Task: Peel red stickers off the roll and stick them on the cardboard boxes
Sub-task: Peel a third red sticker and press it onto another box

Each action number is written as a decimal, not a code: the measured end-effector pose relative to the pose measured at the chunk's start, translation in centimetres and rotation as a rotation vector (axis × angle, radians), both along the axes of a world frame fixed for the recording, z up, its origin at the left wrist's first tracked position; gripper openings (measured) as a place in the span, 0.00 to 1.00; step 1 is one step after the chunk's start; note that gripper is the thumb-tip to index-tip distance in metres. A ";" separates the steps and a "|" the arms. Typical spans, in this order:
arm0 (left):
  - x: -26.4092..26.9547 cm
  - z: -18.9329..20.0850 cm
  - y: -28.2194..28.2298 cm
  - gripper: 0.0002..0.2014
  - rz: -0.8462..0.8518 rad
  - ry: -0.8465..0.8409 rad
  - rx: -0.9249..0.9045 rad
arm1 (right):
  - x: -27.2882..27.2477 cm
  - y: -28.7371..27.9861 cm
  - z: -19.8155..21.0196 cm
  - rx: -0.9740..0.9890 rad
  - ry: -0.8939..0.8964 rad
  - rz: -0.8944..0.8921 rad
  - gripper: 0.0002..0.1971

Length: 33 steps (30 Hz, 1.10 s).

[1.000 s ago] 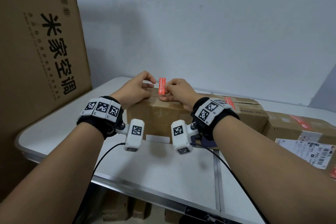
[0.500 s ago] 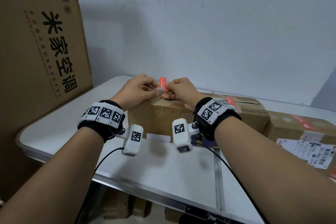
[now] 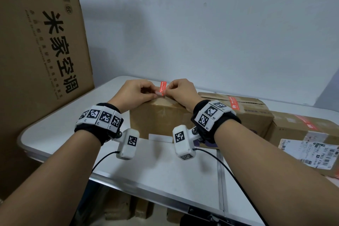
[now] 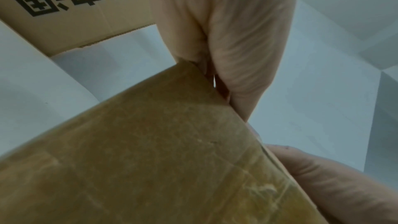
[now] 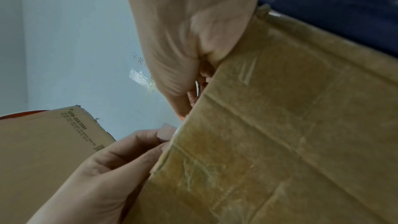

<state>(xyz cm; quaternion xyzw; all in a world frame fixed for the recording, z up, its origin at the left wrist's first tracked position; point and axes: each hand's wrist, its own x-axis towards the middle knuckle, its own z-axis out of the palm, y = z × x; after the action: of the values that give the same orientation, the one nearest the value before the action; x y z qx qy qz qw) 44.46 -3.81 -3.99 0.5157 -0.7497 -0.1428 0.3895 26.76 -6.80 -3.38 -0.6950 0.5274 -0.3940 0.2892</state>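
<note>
Both arms stretched forward, wrists side by side. Left hand and right hand close together, fingers curled, fingertips pinching, almost touching each other.

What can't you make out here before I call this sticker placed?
- Sticker: print too small in the head view; only an orange sliver in the right wrist view, behind the box edge.
- Fingertip contact: box edge hides it in both wrist views, for left hand and right hand.
- Roll: in no view.
</note>
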 end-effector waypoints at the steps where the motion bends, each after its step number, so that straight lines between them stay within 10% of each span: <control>1: -0.1 0.1 0.1 0.05 -0.006 0.007 0.006 | 0.0 0.0 0.0 0.000 0.008 -0.006 0.01; 33: -0.4 0.2 0.8 0.12 -0.053 -0.041 0.063 | 0.4 -0.2 0.5 -0.129 0.372 0.024 0.06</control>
<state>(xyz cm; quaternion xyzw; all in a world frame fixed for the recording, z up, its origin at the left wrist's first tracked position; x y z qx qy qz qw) 44.03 -3.05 -3.82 0.5105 -0.7660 -0.1660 0.3536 27.19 -7.03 -2.89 -0.7792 0.5370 -0.2883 0.1461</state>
